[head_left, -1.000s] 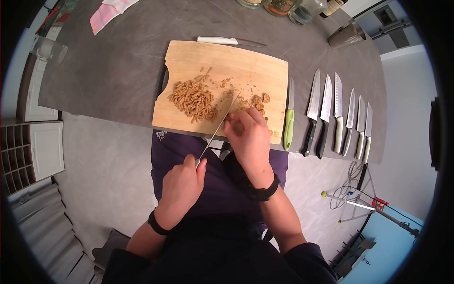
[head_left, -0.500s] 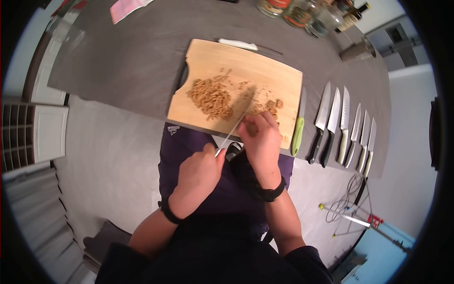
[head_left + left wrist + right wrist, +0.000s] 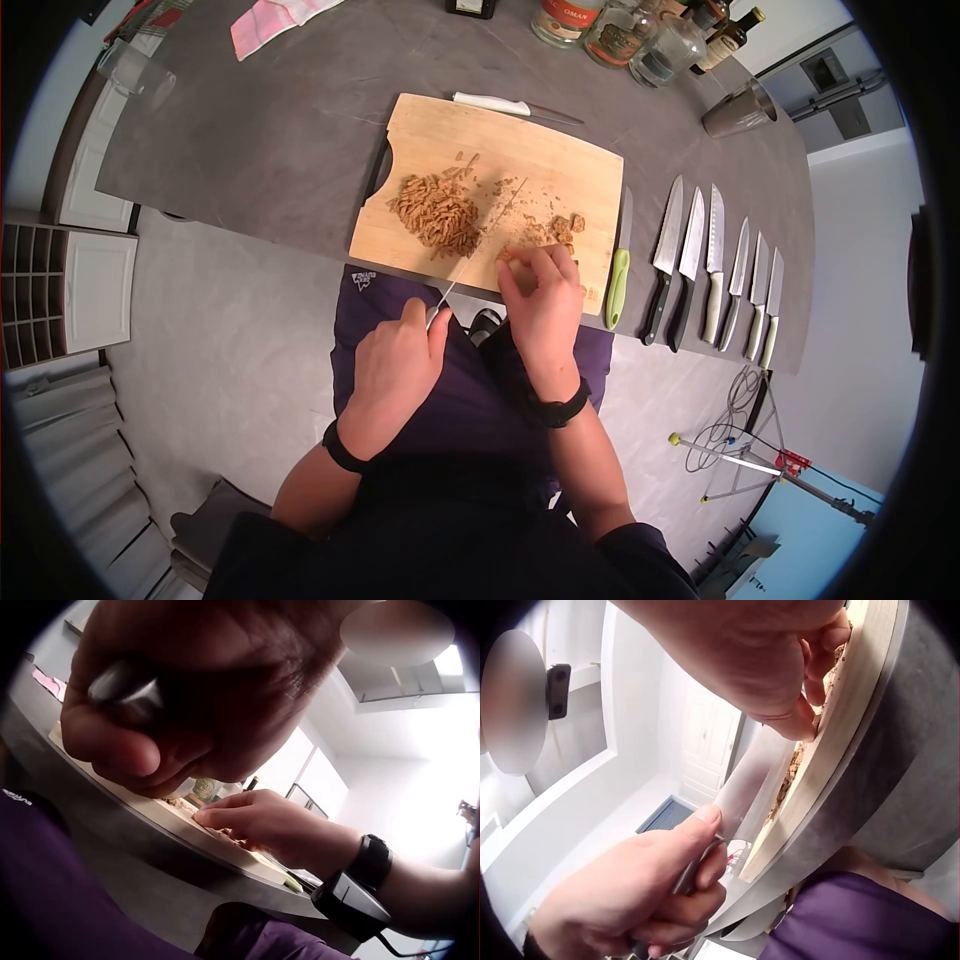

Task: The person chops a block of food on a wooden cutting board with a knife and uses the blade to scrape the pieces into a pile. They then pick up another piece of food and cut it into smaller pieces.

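My left hand grips the handle of a knife, its blade reaching up and right over the wooden cutting board. A heap of thin brown strips lies on the board left of the blade. To the right of the blade, my right hand has its curled fingers down at the board, thumb and fingertips pinching a brown piece mostly hidden by them. Brown chunks and crumbs lie just beyond those fingers. In the left wrist view the knife's handle end shows inside the left fist.
A green-handled knife lies along the board's right edge, with several more knives in a row beyond it. A white-handled knife lies behind the board. Bottles, a metal cup and a pink cloth stand or lie farther back.
The head view has shifted. The knife stays in the left hand, blade over the board; the right hand has drawn slightly away from the blade, leaving a wider gap.
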Motion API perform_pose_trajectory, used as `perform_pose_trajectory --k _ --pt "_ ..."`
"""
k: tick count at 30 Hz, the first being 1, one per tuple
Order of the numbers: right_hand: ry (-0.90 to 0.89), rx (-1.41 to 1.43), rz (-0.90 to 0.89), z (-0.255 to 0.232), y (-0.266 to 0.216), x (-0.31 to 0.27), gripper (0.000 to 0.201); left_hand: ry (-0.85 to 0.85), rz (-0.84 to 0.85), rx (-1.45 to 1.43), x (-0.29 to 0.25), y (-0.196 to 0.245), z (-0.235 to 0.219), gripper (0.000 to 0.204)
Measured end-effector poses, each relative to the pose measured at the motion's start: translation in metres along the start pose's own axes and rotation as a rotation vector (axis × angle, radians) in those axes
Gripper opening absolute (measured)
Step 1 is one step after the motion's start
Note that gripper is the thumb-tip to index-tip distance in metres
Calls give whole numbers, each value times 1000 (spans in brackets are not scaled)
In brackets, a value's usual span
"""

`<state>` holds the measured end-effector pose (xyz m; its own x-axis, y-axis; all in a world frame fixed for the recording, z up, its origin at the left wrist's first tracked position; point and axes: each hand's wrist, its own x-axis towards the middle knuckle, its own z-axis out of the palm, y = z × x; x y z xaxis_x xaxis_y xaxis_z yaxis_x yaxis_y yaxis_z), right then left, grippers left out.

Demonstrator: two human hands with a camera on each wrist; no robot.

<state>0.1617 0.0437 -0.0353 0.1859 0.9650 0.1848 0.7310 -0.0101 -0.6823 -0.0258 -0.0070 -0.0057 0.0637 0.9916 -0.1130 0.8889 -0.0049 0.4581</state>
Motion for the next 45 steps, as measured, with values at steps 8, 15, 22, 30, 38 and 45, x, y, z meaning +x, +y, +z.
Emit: perform_pose_trajectory --k 8,15,22,30,38,45 --pt "-14 -10 -26 -4 2 2 15 -25 19 -43 -8 4 6 40" --pt "-43 2 0 -7 1 4 15 -32 56 -7 -11 3 9 41" --pt "-71 -9 -2 -8 1 6 14 -40 43 35 -13 7 9 40" --pt "-84 -57 -48 -11 1 11 13 -93 10 57 -9 13 9 40" --pt "-113 -27 -25 -10 -2 12 12 -122 -22 68 -2 22 7 41" --pt "-59 -37 -48 -8 2 9 14 -89 2 45 16 26 15 42"
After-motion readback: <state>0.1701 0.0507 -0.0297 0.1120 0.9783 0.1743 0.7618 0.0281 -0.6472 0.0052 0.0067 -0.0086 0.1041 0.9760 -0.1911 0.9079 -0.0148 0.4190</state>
